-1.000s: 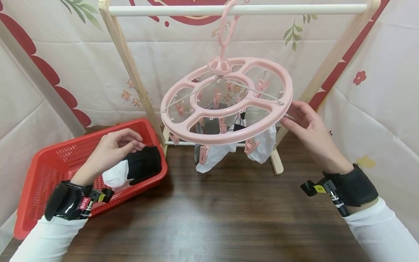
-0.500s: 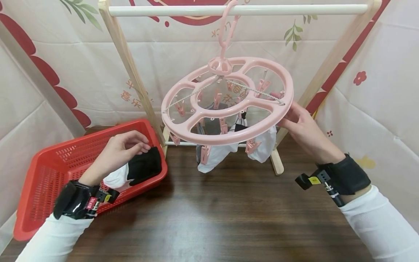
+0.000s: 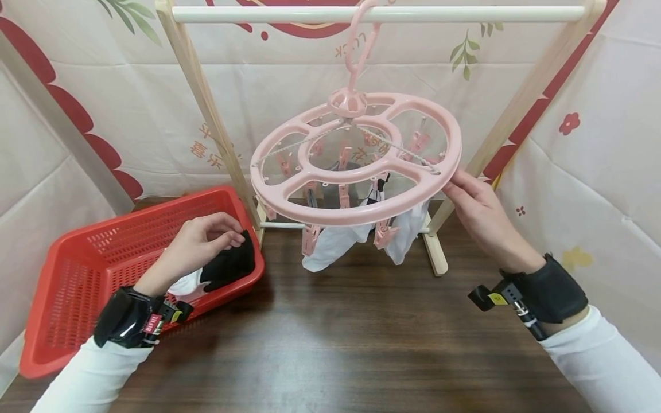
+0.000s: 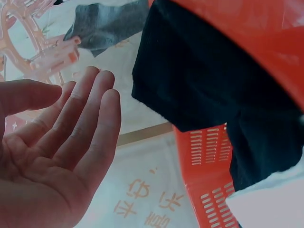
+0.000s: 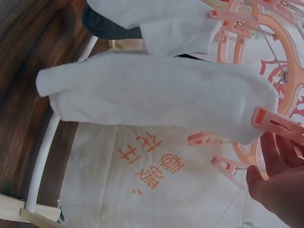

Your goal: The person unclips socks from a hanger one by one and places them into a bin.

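Note:
A round pink clip hanger (image 3: 356, 217) hangs by its hook from the rack's white bar. My right hand (image 3: 482, 215) is at its right rim, pinching it between thumb and fingers. Pink clips below the ring hold white socks (image 3: 335, 246); in the right wrist view a long white sock (image 5: 156, 90) hangs from a clip (image 5: 280, 124) close to that hand. My left hand (image 3: 198, 244) hovers over the red basket (image 3: 67, 246), empty, its fingers loosely bent. Just beside it lies a black sock (image 3: 232, 261), with a white piece (image 3: 187, 284) next to that.
The wooden rack (image 3: 206, 109) has a white top bar (image 3: 439, 14) and a lower bar near the floor. Behind it hangs a printed white cloth (image 3: 289, 86). Dark wood-grain surface (image 3: 330, 327) lies in front. A grey sock (image 4: 111, 26) hangs further back.
The hanger has turned, its front clips and socks shifting left. My right hand reached in around the rim and now grips it. My left hand drifted slightly right above the basket.

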`<state>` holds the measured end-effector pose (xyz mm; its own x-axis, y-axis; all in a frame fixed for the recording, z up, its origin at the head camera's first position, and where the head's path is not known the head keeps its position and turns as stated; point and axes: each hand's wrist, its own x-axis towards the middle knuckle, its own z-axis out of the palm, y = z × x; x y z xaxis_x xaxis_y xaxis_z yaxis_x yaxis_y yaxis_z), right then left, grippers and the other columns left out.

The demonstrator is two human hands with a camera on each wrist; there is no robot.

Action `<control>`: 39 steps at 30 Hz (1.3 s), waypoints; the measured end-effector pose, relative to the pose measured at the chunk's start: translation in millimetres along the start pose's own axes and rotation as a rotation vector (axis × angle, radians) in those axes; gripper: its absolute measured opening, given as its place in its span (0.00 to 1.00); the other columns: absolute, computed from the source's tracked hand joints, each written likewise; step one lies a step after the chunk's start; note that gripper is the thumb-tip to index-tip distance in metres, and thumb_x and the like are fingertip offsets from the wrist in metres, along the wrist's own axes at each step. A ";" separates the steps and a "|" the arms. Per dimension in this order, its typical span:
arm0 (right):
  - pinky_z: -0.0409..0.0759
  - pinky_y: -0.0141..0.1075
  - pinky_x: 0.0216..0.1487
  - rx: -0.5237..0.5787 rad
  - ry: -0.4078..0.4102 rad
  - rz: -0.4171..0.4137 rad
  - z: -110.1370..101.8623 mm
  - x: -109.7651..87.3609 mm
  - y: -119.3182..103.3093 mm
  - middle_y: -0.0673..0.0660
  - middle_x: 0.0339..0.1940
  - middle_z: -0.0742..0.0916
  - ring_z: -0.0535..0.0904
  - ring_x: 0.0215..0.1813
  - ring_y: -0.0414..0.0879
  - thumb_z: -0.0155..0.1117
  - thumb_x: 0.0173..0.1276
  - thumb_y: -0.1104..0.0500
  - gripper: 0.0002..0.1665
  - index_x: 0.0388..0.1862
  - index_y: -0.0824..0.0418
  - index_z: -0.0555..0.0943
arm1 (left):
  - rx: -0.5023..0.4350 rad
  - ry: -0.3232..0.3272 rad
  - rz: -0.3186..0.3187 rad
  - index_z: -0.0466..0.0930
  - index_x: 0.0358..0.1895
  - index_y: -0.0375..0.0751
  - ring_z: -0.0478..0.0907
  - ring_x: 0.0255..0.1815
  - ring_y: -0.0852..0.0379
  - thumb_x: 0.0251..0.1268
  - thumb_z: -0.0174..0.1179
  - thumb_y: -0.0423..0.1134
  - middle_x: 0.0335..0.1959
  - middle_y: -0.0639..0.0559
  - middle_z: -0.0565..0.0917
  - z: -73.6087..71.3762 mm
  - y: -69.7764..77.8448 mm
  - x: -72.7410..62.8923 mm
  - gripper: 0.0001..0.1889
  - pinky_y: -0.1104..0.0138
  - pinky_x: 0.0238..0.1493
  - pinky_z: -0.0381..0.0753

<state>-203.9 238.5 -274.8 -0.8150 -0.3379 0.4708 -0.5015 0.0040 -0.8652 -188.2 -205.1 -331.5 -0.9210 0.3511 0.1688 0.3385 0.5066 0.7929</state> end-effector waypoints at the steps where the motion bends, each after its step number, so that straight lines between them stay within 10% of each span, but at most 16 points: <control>1: 0.63 0.32 0.64 -0.016 0.002 0.002 0.3 -1.1 -0.1 0.55 0.63 0.77 0.66 0.64 0.47 0.44 0.77 0.67 0.23 0.68 0.68 0.70 | -0.005 -0.001 0.003 0.78 0.45 0.28 0.83 0.39 0.41 0.66 0.54 0.24 0.37 0.40 0.84 1.5 0.3 0.2 0.08 0.66 0.39 0.81; 12: 0.72 0.28 0.54 -0.138 -0.029 0.029 2.1 -11.0 -0.4 0.56 0.44 0.81 0.75 0.44 0.46 0.52 0.73 0.69 0.26 0.69 0.61 0.68 | 0.019 -0.033 0.017 0.79 0.43 0.33 0.83 0.37 0.50 0.65 0.54 0.24 0.34 0.45 0.85 19.6 3.7 0.9 0.07 0.69 0.39 0.80; 39: 0.77 0.31 0.48 -0.046 0.009 -0.002 29.3 -25.5 6.6 0.58 0.42 0.83 0.79 0.44 0.46 0.53 0.66 0.78 0.25 0.60 0.63 0.75 | 0.041 -0.152 0.191 0.80 0.39 0.39 0.83 0.35 0.57 0.63 0.58 0.25 0.32 0.56 0.84 73.3 19.2 3.0 0.07 0.67 0.36 0.78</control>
<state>-177.9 219.5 -297.7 -0.8165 -0.3291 0.4744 -0.5157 0.0462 -0.8555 -170.4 -136.6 -358.7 -0.8011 0.5565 0.2203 0.5138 0.4506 0.7301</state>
